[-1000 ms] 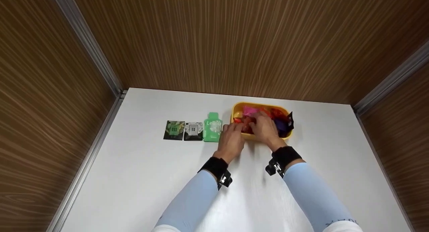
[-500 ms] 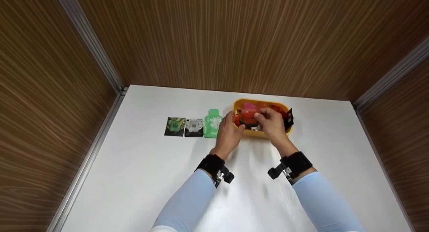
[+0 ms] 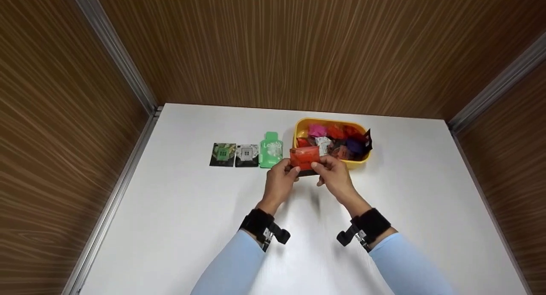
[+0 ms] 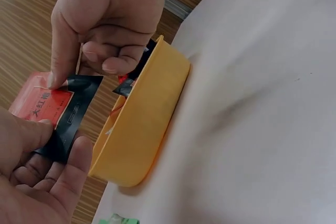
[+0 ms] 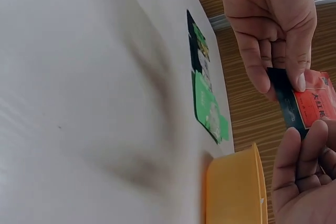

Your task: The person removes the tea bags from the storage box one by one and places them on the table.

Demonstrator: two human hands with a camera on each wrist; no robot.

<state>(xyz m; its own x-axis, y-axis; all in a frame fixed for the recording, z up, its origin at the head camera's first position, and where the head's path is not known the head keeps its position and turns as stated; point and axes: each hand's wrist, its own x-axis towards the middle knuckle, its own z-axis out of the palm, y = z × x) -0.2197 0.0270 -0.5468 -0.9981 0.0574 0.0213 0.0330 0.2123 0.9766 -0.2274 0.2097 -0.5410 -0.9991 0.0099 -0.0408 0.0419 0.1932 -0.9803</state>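
Note:
Both hands hold a red-and-black tea packet (image 3: 304, 157) up in front of the yellow bin (image 3: 358, 163). My left hand (image 3: 278, 183) pinches its left end, thumb on the near face. My right hand (image 3: 338, 179) pinches the right end in the same way. In the left wrist view the packet (image 4: 44, 104) shows Chinese characters on its red part, with a black strip along one edge. The right wrist view shows the left hand (image 5: 273, 19) above the packet (image 5: 310, 100) and the right hand (image 5: 310, 187) below it.
Left of the bin lie a green pouch (image 3: 271, 152), a black-and-white packet (image 3: 247, 155) and a green-and-black packet (image 3: 222, 154) in a row. The bin holds several colourful wrapped packets, a pink one (image 3: 317, 130) and a purple one (image 3: 355, 145) among them. Wood-grain panels (image 3: 273, 52) enclose the white table (image 3: 179, 227).
My hands were reaching into the bin; the right lifted the red-and-black packet out. Both hands have drawn back toward the body, the left now gripping the packet's other end.

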